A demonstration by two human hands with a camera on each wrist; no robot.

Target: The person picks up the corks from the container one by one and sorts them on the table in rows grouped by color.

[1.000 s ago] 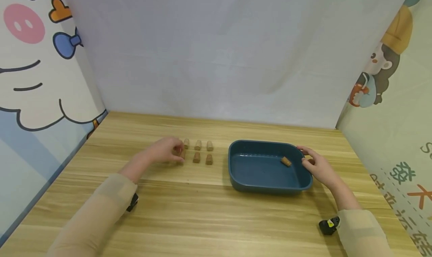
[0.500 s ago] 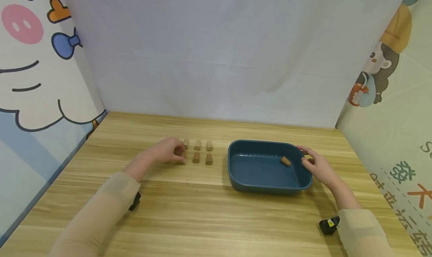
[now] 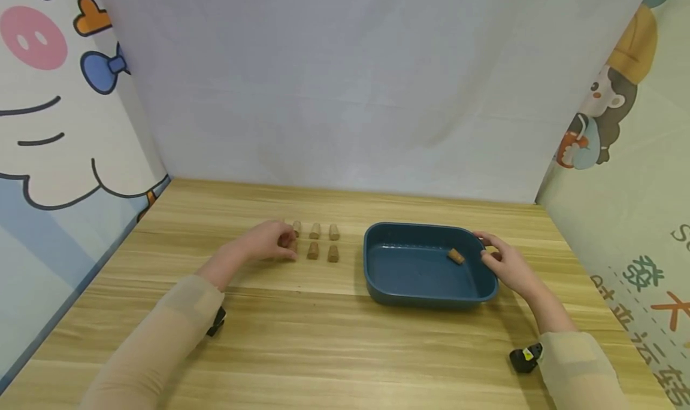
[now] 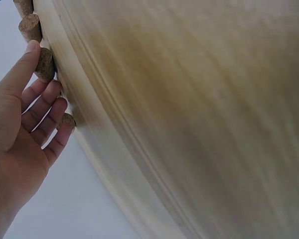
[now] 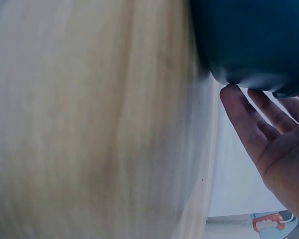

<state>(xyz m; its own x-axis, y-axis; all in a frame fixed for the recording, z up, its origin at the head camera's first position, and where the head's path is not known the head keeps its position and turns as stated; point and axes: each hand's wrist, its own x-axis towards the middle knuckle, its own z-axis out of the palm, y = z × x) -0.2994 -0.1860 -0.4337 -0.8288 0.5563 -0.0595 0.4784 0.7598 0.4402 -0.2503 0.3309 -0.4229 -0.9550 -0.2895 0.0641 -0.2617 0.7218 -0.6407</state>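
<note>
My left hand (image 3: 269,240) pinches a small tapered cork (image 4: 45,65) between thumb and fingertips, in the left wrist view. In the head view that cork is the leftmost of the front row and mostly hidden by the fingers. Beside it stand two brown corks (image 3: 312,251), with paler corks (image 3: 315,231) in a row behind. To the right sits a dark blue rectangular basin (image 3: 431,303) with one cork (image 3: 456,256) lying inside near its right end. My right hand (image 3: 509,268) holds the basin's right end, thumb at the rim, fingertips against the outer wall.
Everything stands on a wood-grain table (image 3: 323,362). A pale cloth (image 3: 345,87) hangs along its back edge, and printed cartoon panels close off the left and right sides. A small black device (image 3: 525,358) sits at the right wrist.
The left fingers have settled slightly rightward around the leftmost front cork. The right hand and the basin stay in place; the view has shifted a little.
</note>
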